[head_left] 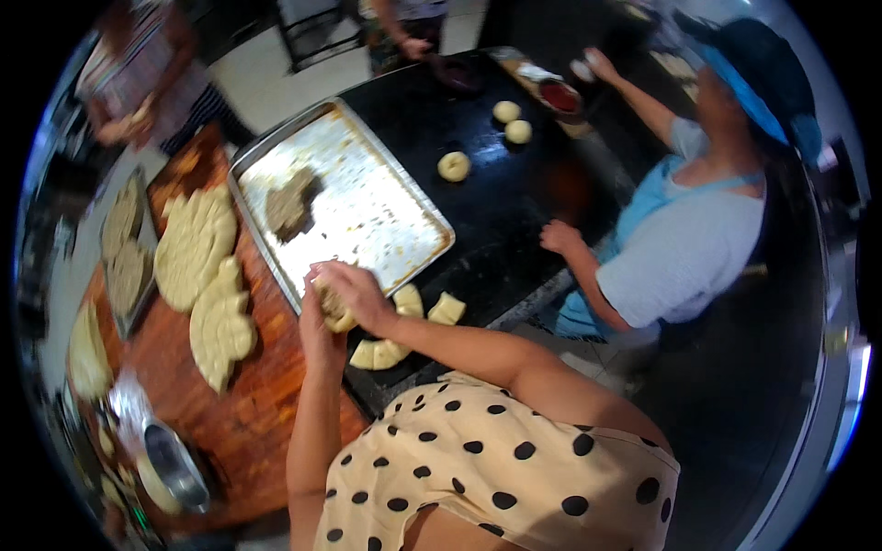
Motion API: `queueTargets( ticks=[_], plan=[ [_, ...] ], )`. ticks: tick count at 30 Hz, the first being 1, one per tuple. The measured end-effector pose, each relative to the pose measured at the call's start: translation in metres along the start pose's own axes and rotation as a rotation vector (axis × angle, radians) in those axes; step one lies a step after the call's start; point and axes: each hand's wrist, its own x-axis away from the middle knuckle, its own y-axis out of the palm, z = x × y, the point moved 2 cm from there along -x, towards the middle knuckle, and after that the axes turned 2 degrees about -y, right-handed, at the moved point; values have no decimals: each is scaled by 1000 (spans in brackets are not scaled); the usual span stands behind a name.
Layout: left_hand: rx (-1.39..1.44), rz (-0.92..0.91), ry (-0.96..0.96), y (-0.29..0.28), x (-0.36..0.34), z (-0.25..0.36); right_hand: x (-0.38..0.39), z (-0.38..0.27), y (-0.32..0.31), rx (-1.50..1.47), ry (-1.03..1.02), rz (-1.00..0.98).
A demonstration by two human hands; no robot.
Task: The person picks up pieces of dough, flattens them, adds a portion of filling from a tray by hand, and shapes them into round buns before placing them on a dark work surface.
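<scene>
Both my hands cup a piece of pale dough with crumbly brown filling point(333, 308), at the near corner of a metal tray point(377, 188). My left hand point(322, 323) wraps its left side; my right hand point(358, 296) curls over it from the right. A lump of brown filling point(289, 204) lies on the tray. Cut dough pieces point(446, 308) lie beside my hands on the black surface point(496, 230). To the left, large sheets of pale dough point(193, 243) rest on the wooden board point(266, 432).
A co-worker point(680, 211) in a blue apron stands right; two others point(138, 83) point(400, 28) stand opposite. Three dough balls point(518, 131) sit on the black surface near a red-filled container point(557, 95). At left are a long container of brown mixture point(126, 243) and a metal bowl point(176, 466).
</scene>
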Motion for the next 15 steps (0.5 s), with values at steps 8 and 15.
queueTargets(
  ticks=[8,15],
  plan=[
    [-709,-10,414,17,-1,-4,17,9,-3,111,-56,219],
    [164,-47,100,22,13,-16,11,0,9,143,-93,222]
  ],
)
